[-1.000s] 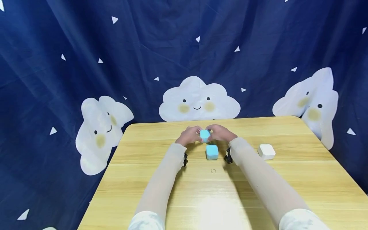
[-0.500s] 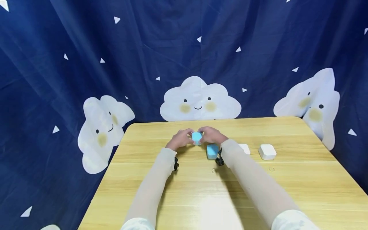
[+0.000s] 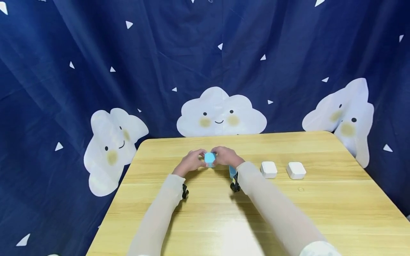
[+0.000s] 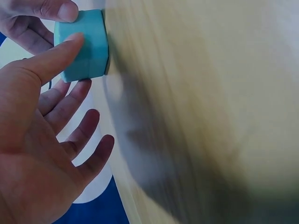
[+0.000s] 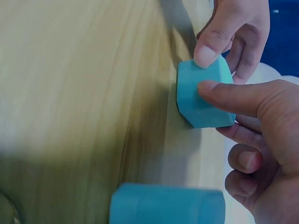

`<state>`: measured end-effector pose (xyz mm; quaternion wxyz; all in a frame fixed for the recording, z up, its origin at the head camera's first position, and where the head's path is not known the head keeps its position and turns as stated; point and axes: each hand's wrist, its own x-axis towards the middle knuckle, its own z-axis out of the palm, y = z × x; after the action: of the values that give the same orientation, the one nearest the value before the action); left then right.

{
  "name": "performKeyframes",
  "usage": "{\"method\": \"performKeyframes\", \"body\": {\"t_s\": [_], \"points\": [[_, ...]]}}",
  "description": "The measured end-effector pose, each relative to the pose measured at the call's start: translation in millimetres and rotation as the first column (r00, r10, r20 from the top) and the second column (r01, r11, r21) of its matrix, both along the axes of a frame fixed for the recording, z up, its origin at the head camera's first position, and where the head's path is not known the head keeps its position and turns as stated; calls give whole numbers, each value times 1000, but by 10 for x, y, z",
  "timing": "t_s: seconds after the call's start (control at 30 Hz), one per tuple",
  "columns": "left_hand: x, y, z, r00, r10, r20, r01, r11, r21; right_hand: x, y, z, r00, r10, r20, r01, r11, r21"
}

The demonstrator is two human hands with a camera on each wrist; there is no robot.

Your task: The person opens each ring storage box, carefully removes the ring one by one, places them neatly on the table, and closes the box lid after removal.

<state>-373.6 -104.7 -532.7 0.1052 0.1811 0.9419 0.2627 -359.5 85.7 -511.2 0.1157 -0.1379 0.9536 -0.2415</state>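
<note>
A small light-blue box with rounded corners is between my two hands, near the back middle of the table. My left hand pinches its left side, thumb in front and fingers behind. From the other side my right hand pinches it too, with its thumb across the front face. In the left wrist view the box shows its lower edge close to the tabletop. A second light-blue box stands just right of it, mostly covered by my right wrist in the head view.
Two white boxes stand side by side on the wooden table, right of my right forearm. A thin ring lies in front of them. Part of another ring shows at the right wrist view's corner. A dark blue curtain hangs behind.
Both hands have moved left and slightly nearer with the light-blue box. My right arm now covers most of the second blue box, and one more white box has come into view.
</note>
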Motion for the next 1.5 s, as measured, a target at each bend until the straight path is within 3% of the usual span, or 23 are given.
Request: {"method": "performKeyframes", "body": {"t_s": [0.4,0.67,0.9,1.1,1.27,1.37,1.5], "points": [[210,-242,34,1000,-4,30,2,999,52,225,-260,51,1000,-21,-20,21,1000,11],[322,-303,30,999,1,36,-3,999,40,385,-376,-39,993,-114,-11,112,986,-125],[388,-361,13,1000,0,28,-1,999,46,531,-441,-131,986,-169,8,162,933,-322],[460,-407,13,999,-9,34,6,996,87,658,-485,-252,973,-228,33,217,859,-463],[492,-427,-14,999,-23,37,20,995,101,727,-487,-341,961,-254,108,271,792,-547],[516,-431,-27,999,-33,37,29,994,109,762,-478,-364,959,-252,131,281,780,-559],[552,-426,-30,999,-25,40,21,995,99,794,-463,-365,963,-240,123,268,790,-552]]}}
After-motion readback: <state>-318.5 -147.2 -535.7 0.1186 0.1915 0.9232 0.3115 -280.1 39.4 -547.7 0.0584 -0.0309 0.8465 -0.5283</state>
